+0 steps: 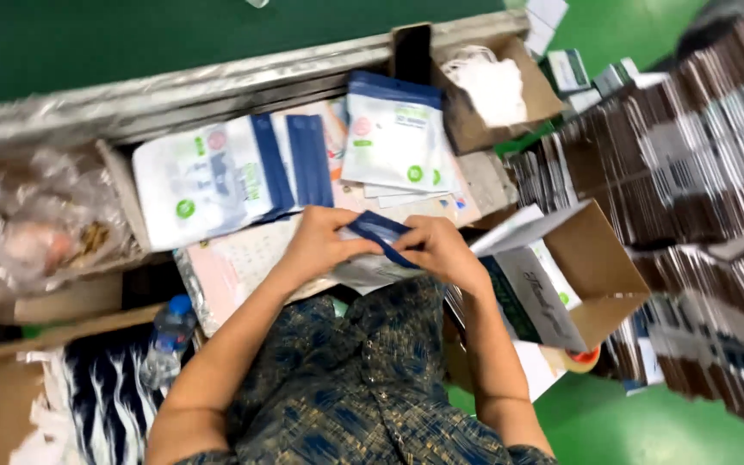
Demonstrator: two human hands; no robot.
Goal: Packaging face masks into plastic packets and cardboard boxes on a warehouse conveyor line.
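Both hands, left (316, 245) and right (441, 250), have fingers closed on a blue-topped pouch (378, 234), held flat just above the lap for handling, near the pouch stack (303, 164) and beside the open carton (574, 275).

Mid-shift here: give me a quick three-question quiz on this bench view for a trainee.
1. True or false: both hands grip the same pouch.
2. What stands just right of the right hand: A) an open cardboard box, B) a water bottle, C) a clear plastic bag?
3. What colour is the top band of the pouch being held?

Key
1. True: the left hand and the right hand pinch one white pouch between them.
2. A: the open cardboard box. The water bottle lies by the left arm.
3. Dark blue, like the pouches stacked behind.
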